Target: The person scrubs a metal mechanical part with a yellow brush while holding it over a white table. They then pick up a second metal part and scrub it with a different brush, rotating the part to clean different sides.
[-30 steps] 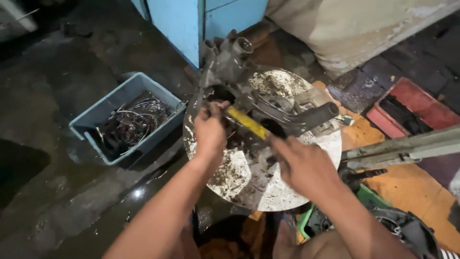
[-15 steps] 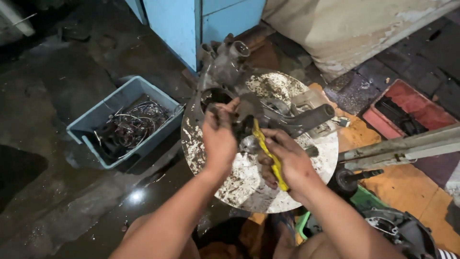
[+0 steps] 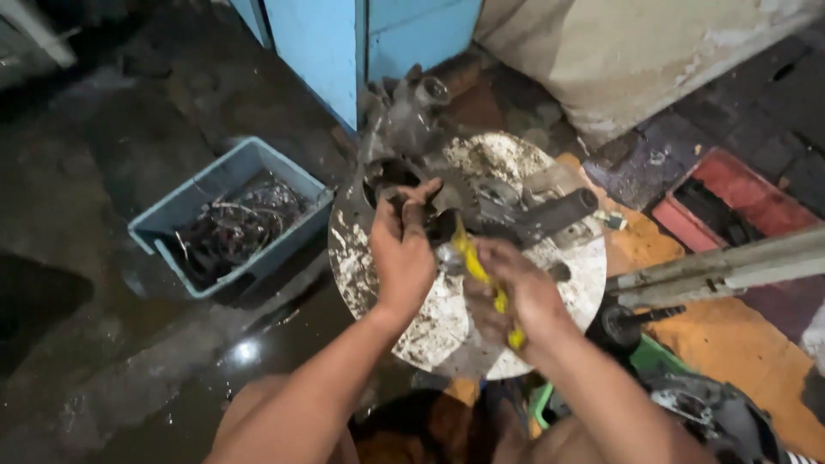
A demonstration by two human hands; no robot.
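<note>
A dark, wet floor (image 3: 103, 283) glints at seven o'clock; a light blue cabinet (image 3: 344, 43) stands at twelve, a stained pale wall (image 3: 636, 51) at one.

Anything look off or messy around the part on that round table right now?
The round white table is heavily smeared with dark grime, and the grey metal part hangs over its far edge instead of sitting fully on it. The left hand steadies it; the right hand grips a yellow-handled tool. The floor looks wet.
</note>
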